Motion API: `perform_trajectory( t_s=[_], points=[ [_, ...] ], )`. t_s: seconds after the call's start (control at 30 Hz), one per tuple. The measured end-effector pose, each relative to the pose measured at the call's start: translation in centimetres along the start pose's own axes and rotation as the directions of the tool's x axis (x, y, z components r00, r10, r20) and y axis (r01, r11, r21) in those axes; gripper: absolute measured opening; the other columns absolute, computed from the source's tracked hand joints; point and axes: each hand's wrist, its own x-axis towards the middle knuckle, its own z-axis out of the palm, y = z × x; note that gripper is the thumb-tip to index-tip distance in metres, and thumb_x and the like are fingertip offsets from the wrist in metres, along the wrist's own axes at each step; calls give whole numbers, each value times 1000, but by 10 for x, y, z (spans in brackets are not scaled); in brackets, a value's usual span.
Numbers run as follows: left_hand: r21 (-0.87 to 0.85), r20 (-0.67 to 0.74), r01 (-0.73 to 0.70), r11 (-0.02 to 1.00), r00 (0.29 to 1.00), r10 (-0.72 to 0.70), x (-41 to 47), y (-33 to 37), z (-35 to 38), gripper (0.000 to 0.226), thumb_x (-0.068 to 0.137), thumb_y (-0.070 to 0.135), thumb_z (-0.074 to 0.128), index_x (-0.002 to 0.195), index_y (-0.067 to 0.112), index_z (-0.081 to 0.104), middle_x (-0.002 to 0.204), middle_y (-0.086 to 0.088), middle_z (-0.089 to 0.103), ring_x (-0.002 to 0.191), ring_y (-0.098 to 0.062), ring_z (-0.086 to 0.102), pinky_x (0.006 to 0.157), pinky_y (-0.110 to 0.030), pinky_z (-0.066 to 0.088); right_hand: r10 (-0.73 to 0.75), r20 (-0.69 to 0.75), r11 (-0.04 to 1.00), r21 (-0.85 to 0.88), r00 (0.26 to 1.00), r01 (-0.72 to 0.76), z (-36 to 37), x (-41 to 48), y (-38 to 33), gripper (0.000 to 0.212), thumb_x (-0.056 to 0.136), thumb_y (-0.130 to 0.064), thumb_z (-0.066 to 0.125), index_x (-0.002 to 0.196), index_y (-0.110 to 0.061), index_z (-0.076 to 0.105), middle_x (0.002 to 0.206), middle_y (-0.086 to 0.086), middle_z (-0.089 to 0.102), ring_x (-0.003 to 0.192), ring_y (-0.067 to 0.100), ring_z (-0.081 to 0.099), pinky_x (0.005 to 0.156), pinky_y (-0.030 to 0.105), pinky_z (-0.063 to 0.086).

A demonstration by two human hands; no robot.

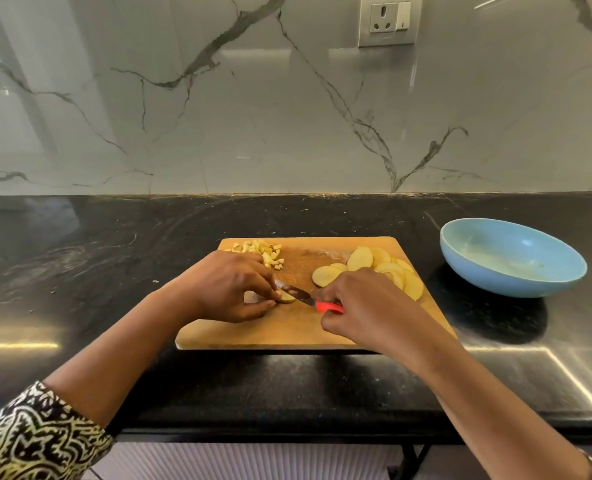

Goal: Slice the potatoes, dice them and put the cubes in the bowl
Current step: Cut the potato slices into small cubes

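Note:
On the wooden cutting board [287, 330] my left hand [228, 289] pinches a potato slice [287, 298] flat against the wood. My right hand [367, 306] grips a knife [308, 297] by its red handle, and the blade lies across that slice. A pile of potato cubes [266, 252] sits at the board's far left corner. Several round potato slices [374, 268] overlap at the board's far right, partly hidden by my right hand. The light blue bowl [512, 258] stands to the right of the board and holds no cubes.
The board lies on a black stone counter [97, 265] near its front edge. A marble backsplash rises behind, with a wall socket [389, 19] at the upper right. Patterned sleeves cover my upper arms.

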Motion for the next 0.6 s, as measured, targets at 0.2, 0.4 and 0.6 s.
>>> perform_trajectory(
  t_s=[0.2,0.4,0.6],
  points=[
    [-28,23,32,999,999,-31,-1,-1,0,33,87,49,46,94,34,75,95,20,67,86,6,54,60,0,30,-14,68,992,-127,998,23,-16,-34,2,42,92,-23,57,132,-33,55,110,-13,68,53,-4,40,51,6,35],
    [-176,-50,154,972,985,-165,-2,-9,10,49,82,74,39,96,41,71,95,21,66,87,3,57,69,-13,48,53,120,987,-154,991,-34,-41,-51,4,39,88,-31,58,126,-42,59,81,-22,60,61,-3,48,50,13,35],
    [-236,146,273,933,959,-244,8,-11,10,55,75,65,43,116,36,64,117,25,51,115,-1,41,100,-26,36,119,-24,993,-18,993,-120,-34,-61,8,39,87,-31,58,122,-48,59,68,-16,56,63,-5,52,55,11,38]
  ],
)
